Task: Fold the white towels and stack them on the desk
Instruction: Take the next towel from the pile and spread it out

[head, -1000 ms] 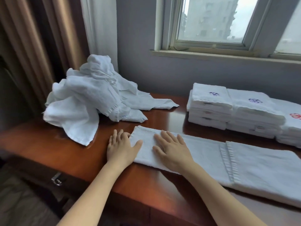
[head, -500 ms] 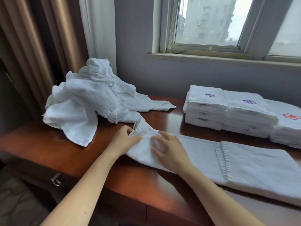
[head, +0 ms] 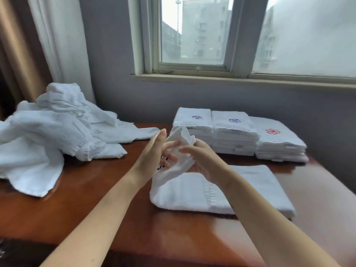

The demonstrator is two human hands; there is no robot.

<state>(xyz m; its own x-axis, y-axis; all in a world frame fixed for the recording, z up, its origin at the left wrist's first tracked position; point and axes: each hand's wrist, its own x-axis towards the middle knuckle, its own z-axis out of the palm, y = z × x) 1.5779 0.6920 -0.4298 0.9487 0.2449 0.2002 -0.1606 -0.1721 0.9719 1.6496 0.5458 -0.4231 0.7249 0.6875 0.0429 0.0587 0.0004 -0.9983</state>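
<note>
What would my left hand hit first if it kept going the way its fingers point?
Likely the leftmost folded stack, just beyond the towel your left hand pinches; depth is unclear.

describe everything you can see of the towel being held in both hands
White towel, terry-looking, with a ribbed band across it. Most of it lies flat in layers on the wooden desk, in front of the folded stacks and apart from them. Its left end is up off the desk, bunched, gripped between the left hand and right hand.
</note>
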